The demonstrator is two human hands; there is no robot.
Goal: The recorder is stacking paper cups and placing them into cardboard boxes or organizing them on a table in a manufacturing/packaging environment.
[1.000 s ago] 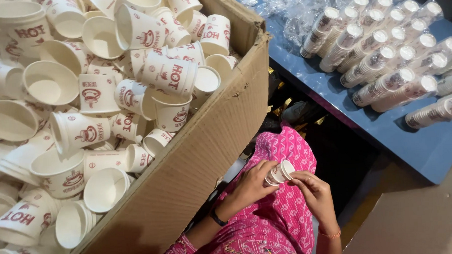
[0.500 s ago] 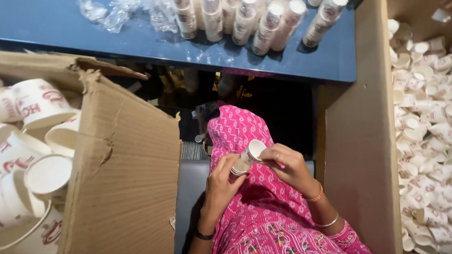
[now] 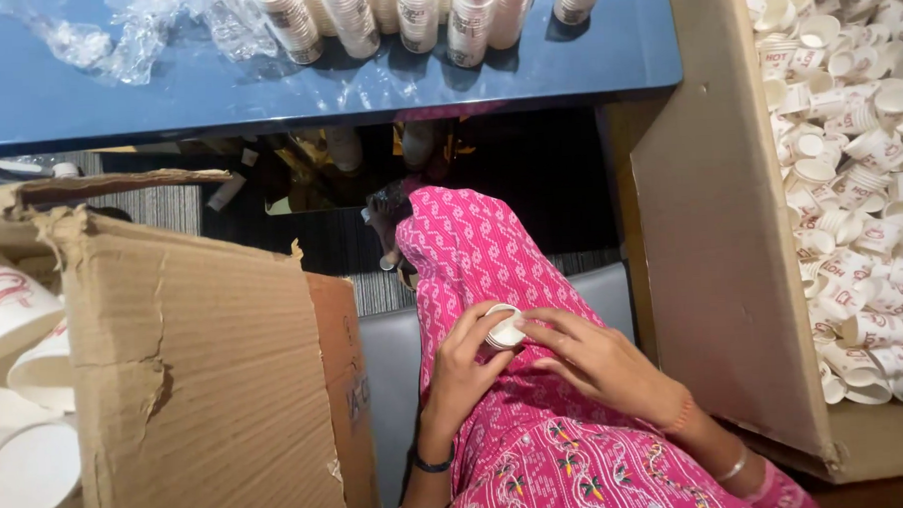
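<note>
Your left hand (image 3: 471,369) curls around a short stack of white paper cups (image 3: 503,326), fingers wrapped on its near side and thumb up against the rim, so the stack is pinched rather than resting loose. Your right hand (image 3: 595,359) lies just beside it on the right, fingers stretched out and held together, their tips touching the rim of the top cup; it steadies the stack more than it grips it. The stack sits between both hands over your lap, above the pink patterned cloth (image 3: 491,253), and its long axis tilts up and away from you, the open mouth pointing toward the far right. Both hands touch it, but the left carries it. Outward from there, the tall cardboard box (image 3: 206,373) on your left stands close to your left forearm, with large white cups (image 3: 16,399) showing at its edge. On your right a second cardboard box (image 3: 721,225) holds a heap of loose small cups (image 3: 858,150), its wall near your right wrist. Ahead, well apart from the hands, the blue surface (image 3: 166,89) carries rows of stacked cups (image 3: 413,15) lying on their sides and some crumpled clear plastic wrap (image 3: 114,35).
</note>
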